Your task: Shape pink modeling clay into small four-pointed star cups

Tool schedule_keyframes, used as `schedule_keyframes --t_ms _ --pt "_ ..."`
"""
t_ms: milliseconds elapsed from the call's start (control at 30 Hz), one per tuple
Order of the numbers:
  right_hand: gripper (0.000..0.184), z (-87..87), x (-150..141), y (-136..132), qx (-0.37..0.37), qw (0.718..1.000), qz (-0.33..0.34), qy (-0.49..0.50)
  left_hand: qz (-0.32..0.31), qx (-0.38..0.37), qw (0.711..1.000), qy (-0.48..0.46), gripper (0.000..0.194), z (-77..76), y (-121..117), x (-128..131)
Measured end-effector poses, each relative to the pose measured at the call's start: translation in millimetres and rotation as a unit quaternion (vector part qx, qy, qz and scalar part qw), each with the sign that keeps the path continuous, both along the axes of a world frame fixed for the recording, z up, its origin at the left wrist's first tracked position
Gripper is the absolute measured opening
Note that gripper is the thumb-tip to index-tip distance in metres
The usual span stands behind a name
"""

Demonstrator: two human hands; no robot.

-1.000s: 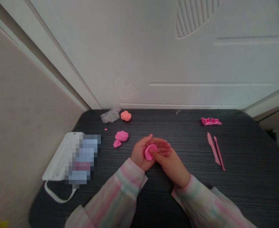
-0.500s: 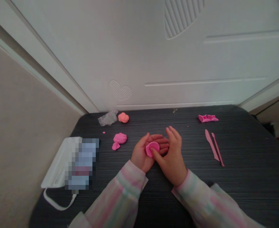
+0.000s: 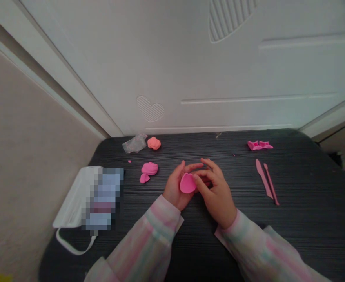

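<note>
A thin, bright pink clay-like disc (image 3: pixel 187 184) is held above the middle of the black table (image 3: pixel 307 219). It's pretty flat, roughly round and smooth-looking, with kind of an uneven top edge. Its right side is pinched between the thumb and fingers of the right hand (image 3: pixel 218 196), while the left hand (image 3: pixel 174 190) is held palm up under it, fingers stretched out. Whether the palm is actually touched can't really be told. On the table's left side, a creased pink lump (image 3: pixel 150 169) is placed just beside a smaller pink scrap (image 3: pixel 144 178). As for writing, the phone screen (image 3: pixel 104 197) near the table's left edge is pixelated, so nothing there can be read.
</note>
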State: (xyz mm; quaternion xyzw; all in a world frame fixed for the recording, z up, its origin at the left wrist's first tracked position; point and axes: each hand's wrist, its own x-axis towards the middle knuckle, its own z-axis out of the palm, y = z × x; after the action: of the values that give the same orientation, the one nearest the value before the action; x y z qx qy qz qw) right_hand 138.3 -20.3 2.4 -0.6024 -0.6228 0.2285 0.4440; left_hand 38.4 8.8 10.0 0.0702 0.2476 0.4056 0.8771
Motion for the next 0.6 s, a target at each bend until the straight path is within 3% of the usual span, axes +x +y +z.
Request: schedule_keyframes --t_ms 167,233,333,433,500,600 --pt "0.013 -2.2 -4 -2 0.016 1.0 -0.006 -0.004 -0.005 -0.028 0.999 -0.02 0.044 1.1 1 -3" --pt "0.03 -1.1 -4 -3 0.01 0.997 -0.015 0.08 -0.001 -0.031 0.999 -0.028 0.045 1.3 2 -5" --pt "0.056 0.4 -6 -3 -0.082 0.964 0.0 0.253 0.02 -0.031 0.999 -0.04 0.047 2.3 1 -6" --pt "0.047 -1.3 -13 -4 -0.2 0.911 0.082 0.352 0.021 -0.03 0.998 -0.058 0.05 3.4 0 -5" --pt "0.034 -2.9 -17 -4 -0.23 0.884 0.117 0.39 0.014 -0.025 0.997 -0.075 0.053 3.7 -2 -5" --pt "0.026 -2.0 -19 -4 -0.24 0.883 0.124 0.385 0.011 -0.016 0.996 -0.089 0.056 3.6 -2 -5"
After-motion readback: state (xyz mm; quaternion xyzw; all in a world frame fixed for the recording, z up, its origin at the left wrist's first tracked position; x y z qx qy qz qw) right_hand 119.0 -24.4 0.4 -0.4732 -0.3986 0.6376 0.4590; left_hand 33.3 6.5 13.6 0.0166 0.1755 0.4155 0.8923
